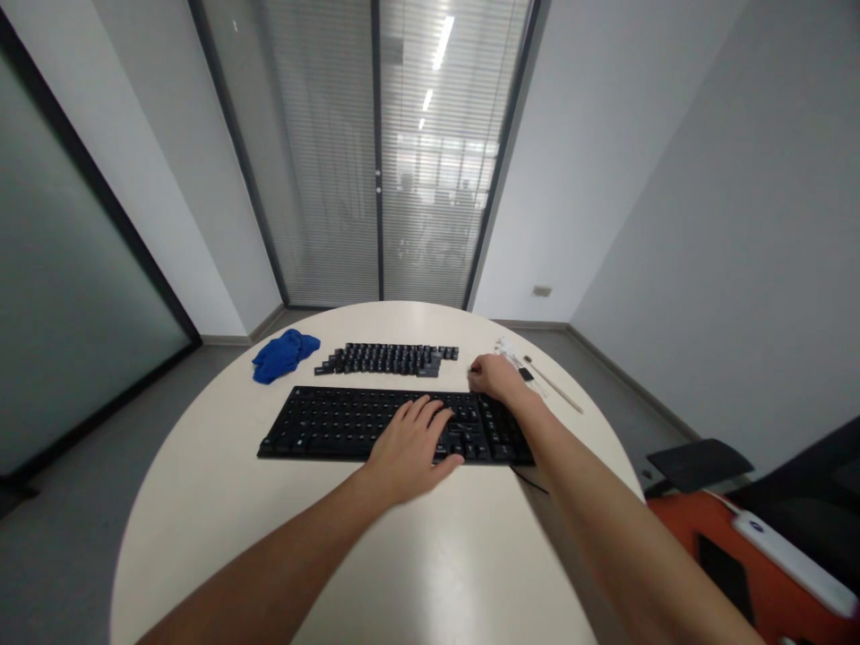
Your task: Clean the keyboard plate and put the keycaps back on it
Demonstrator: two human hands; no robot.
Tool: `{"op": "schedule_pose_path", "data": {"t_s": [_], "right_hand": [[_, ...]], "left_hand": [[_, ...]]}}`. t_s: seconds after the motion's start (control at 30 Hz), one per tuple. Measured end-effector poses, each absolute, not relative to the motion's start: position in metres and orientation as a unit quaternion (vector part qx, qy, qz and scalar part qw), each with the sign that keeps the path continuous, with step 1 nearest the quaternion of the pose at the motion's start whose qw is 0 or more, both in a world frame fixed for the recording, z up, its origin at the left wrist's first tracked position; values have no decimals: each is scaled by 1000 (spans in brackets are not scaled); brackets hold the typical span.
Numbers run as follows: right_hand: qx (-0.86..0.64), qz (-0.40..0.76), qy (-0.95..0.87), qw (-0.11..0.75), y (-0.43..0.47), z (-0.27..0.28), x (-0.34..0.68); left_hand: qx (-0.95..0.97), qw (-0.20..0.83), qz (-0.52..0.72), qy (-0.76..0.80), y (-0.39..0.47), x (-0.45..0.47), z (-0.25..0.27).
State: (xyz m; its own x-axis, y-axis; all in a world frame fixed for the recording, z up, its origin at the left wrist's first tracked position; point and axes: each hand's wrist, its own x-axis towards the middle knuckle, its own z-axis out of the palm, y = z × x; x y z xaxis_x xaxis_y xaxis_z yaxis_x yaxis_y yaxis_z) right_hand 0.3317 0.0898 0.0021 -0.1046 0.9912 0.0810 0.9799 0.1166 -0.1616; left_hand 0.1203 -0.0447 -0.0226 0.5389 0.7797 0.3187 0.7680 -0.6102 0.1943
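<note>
A black keyboard (336,425) lies across the table; its left part shows rows of small stubs without caps, while caps sit on its right part. My left hand (411,448) rests on the keyboard right of its middle, fingers spread. At the keyboard's far right edge is my right hand (495,376), its fingers closed in a pinch; whatever they hold, if anything, is hidden. Loose black keycaps (386,359) are set out in rows just behind the keyboard, left of my right hand.
A crumpled blue cloth (285,355) lies at the table's left. On the right are a thin brush (557,387) and some small white and black pieces (525,374). The round table (221,528) ends near an orange chair seat (685,528) bearing a white power strip (793,560).
</note>
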Motion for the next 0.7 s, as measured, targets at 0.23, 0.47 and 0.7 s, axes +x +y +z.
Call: {"op": "schedule_pose_path", "data": {"t_s": [0.23,0.47,0.7], "right_hand": [[-605,105,-777,139,62,18,353],[-554,187,-784,205,33,12,363],[-517,273,-773,246,26,5,358]], "left_hand": [[877,12,194,440,-45,119,-24],[879,14,191,436,-45,119,-22],[860,0,194,471,-49,123,-8]]}}
